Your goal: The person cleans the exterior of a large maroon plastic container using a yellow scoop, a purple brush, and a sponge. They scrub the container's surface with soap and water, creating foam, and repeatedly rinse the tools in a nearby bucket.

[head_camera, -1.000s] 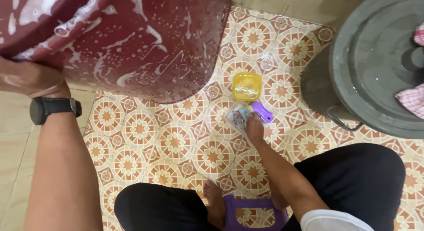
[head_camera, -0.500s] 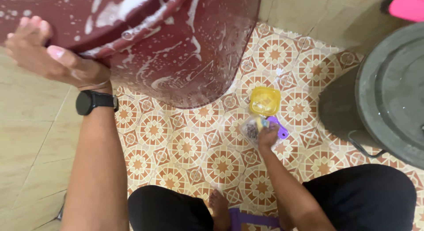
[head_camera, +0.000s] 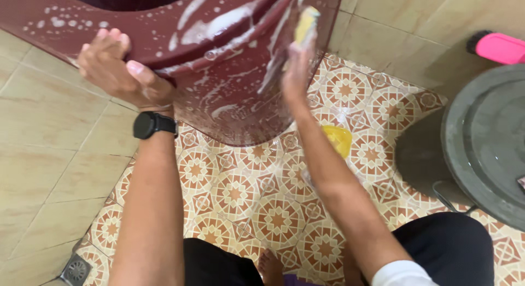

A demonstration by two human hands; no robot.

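- My left hand (head_camera: 117, 67) is clamped on the rim of the maroon tub (head_camera: 219, 50) — tilted off the tiled floor (head_camera: 273, 204), suds streaking its wall.
- My right hand (head_camera: 298, 61) grasps a yellow sponge (head_camera: 306, 23), pressed to the tub wall just right of that grip.
- Best, I judge: keep the rim steady, scrub in overlapping strokes — the soapy plastic could slip.
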